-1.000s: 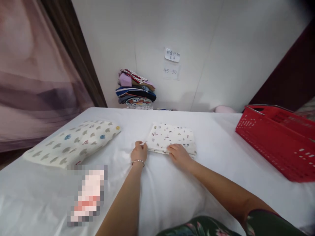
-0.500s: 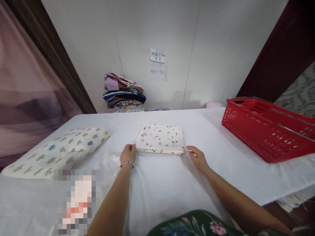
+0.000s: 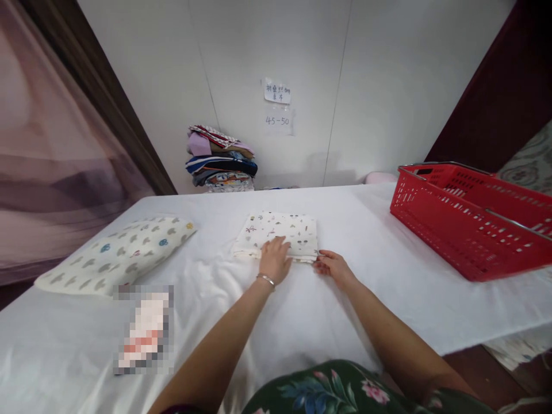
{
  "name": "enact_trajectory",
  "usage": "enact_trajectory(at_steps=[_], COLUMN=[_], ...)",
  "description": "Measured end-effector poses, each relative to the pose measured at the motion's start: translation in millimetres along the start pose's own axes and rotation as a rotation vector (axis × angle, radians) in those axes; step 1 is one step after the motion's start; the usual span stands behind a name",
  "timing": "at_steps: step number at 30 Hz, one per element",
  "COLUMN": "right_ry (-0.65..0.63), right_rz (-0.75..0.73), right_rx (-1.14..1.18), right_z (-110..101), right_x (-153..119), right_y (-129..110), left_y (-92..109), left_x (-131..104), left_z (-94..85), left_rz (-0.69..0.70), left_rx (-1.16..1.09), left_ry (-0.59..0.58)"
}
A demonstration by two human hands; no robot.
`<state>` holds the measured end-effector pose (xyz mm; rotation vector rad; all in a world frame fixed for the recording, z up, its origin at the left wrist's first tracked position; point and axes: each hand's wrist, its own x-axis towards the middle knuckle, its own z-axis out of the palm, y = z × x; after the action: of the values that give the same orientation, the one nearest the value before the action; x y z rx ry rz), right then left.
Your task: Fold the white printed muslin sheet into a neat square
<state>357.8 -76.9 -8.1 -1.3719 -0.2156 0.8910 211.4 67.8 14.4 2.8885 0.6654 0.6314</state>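
Observation:
A folded white cloth (image 3: 282,226) with small plant-like prints lies on the table in front of me. My left hand (image 3: 275,259) rests flat over its front edge, fingers stretched out onto the fabric and a bracelet on the wrist. At the front right corner, my right hand (image 3: 332,266) has its fingertips around the cloth's edge; part of this grip is hidden. To the left lies another off-white cloth (image 3: 125,253) patterned with grey mushroom-like shapes and a few coloured ones.
A red perforated basket (image 3: 466,230) with metal handles stands on the right of the white-covered table (image 3: 357,218). Folded fabrics (image 3: 222,161) are stacked by the wall beyond the far edge. A pixelated item (image 3: 146,330) lies at the front left. Handwritten papers (image 3: 278,106) hang on the wall.
My left hand has moved right from the cloth's left front corner onto its front edge. My right hand has closed the gap to the right corner. The view has shifted slightly.

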Motion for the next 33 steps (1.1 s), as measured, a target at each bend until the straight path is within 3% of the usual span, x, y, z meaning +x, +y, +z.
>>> enact_trajectory(at_steps=[4,11,18,28,33], right_ry=[-0.003,-0.085,-0.1,-0.107,-0.17], right_rz=[-0.007,-0.06,-0.047,0.096,0.162], right_rx=[-0.018,0.072,0.073,-0.138,-0.267], right_z=[-2,-8,-5,-2,5], right_x=[0,2,4,11,24], right_y=[2,6,8,-4,-9], left_y=[32,28,31,32,31], left_x=[8,20,20,19,19], left_z=[24.4,45.2,46.5,41.1,42.3], left_rz=[0.156,0.042,-0.092,-0.089,-0.099], left_rx=[-0.053,-0.142,-0.246,-0.253,-0.257], left_ry=[-0.086,-0.129,-0.084,-0.108,-0.091])
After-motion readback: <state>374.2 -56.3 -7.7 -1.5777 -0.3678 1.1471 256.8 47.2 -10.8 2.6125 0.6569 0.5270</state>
